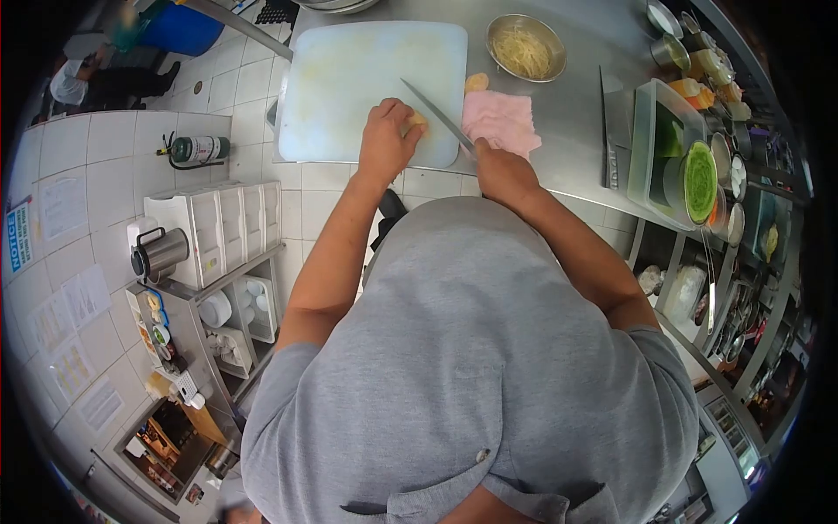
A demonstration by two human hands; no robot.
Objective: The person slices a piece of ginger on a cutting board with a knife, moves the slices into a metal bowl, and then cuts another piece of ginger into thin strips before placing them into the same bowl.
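Note:
My left hand (387, 140) rests on the white cutting board (349, 70), its fingers closed on a small pale yellow piece of food (419, 120) whose kind I cannot make out. In my right hand (508, 179) is the handle of a kitchen knife (441, 115). The blade points up and to the left over the board, just right of the yellow piece. A pink cloth (499, 120) lies beside the board, close to my right hand. Above it sits another pale, roundish piece of food (477, 82).
A metal bowl (559, 67) of pale shreds (524, 52) stands on the steel counter (572, 109). Further right lie a broad-bladed knife (618, 122) and a clear plastic tub (643, 144), with a container of green food (700, 182) near it. A person (78, 83) is at far left.

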